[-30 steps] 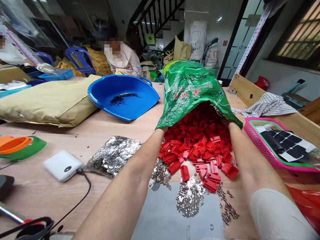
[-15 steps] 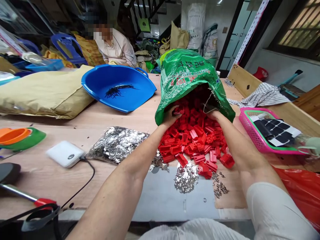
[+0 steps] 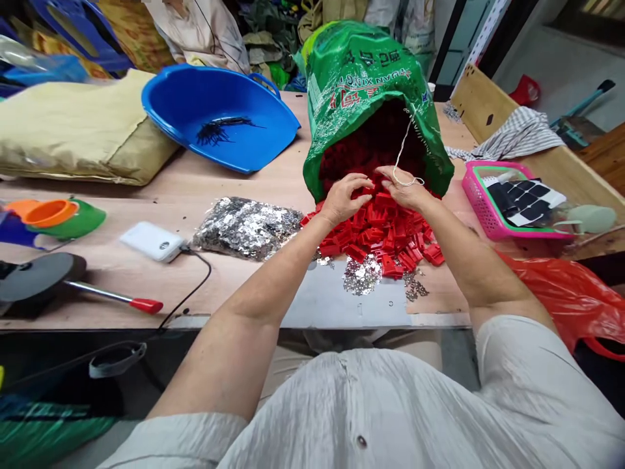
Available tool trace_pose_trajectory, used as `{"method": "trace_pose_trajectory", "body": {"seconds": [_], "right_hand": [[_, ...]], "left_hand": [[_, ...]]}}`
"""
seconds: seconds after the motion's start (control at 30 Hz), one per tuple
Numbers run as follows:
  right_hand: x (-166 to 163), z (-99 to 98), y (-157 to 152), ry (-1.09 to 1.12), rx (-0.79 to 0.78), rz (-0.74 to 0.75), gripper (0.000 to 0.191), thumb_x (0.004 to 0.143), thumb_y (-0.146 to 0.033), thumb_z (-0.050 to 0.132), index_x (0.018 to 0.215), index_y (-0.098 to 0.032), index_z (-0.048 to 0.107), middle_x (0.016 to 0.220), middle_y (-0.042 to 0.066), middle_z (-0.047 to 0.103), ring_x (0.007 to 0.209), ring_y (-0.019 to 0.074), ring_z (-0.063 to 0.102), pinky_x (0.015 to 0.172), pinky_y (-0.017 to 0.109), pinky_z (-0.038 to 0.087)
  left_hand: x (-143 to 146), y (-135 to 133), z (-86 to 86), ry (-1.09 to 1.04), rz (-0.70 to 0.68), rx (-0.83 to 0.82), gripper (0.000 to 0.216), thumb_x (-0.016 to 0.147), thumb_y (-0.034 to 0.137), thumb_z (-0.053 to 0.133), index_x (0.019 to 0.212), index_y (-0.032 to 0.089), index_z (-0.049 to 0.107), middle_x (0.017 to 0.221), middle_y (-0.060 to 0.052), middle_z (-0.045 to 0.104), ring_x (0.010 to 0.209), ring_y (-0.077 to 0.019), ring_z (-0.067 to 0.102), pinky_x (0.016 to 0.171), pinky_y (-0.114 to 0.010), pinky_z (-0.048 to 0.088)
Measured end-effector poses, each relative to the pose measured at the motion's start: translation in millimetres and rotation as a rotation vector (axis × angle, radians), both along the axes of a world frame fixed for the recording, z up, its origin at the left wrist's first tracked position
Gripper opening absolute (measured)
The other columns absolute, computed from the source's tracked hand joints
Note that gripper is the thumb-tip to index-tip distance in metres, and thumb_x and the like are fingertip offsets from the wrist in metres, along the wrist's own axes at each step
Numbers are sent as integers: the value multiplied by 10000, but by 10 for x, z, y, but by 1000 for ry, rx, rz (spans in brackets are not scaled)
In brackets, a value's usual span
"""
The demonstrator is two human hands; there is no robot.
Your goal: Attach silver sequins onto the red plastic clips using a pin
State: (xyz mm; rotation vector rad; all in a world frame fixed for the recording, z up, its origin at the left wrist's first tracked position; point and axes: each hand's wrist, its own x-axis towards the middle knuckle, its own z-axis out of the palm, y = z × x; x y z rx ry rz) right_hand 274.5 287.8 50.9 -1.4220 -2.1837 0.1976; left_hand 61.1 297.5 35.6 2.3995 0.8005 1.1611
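Note:
A green woven sack lies on its side with its mouth facing me, and red plastic pieces spill out of it in a heap. At the sack's mouth my left hand rests over the heap, fingers curved and apart. My right hand is just beside it, palm down, its fingers stretched toward the left one over the red pieces. A white string hangs from the sack's edge across my right hand. Small shiny metal bits lie in front of the heap on a grey sheet.
Left of the heap are a clear bag of metal pieces, a white power bank with a cable, and a blue basin holding black strips. A pink basket stands right. Behind the table sits another person.
Both hands have drawn from inside the sack's mouth toward each other above the heap. The view has tipped downward, showing more of my shirt.

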Motion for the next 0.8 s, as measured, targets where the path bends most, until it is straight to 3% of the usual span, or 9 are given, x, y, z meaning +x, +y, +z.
{"method": "trace_pose_trajectory", "body": {"seconds": [0.17,0.33,0.47,0.63,0.8], "right_hand": [[-177,64,-353,14,-26,77,410,895,-146,458,1281,-222,572,1304,67,599,1208,213,535,1072,426,406],[-311,173,-766,77,8,111,418,903,-141,446,1295,-225,565,1344,63,573,1230,203,527,1087,407,388],[-296,166,-1254,165,45,96,411,933,-181,438,1326,-226,547,1377,64,553,1286,202,498,1117,398,362],[-236,-172,-1851,224,-4,-56,391,949,-221,434,1318,-256,560,1331,75,581,1193,223,563,1030,426,446],[-313,-624,-2114,257,2,-129,357,939,-229,449,1265,-213,593,1247,104,619,1161,228,572,1022,422,450]], "left_hand": [[-14,-520,13,-274,24,-54,189,822,231,663,997,175,706,1121,-90,702,1097,-200,633,1005,-341,469],[-218,-1280,-127,-563,159,-282,223,865,275,626,1056,171,676,1070,-89,705,984,-178,674,930,-329,528],[-588,-1935,-336,-499,164,-348,192,856,289,649,1015,188,688,1073,-89,701,1048,-208,657,965,-374,518],[-1044,-2439,-597,-455,204,-507,243,865,290,641,1088,196,659,1119,-95,681,1037,-218,672,971,-393,516],[-1030,-2590,-729,-364,221,-550,259,877,292,618,1117,201,645,1100,-86,679,988,-207,685,914,-380,542]]}}
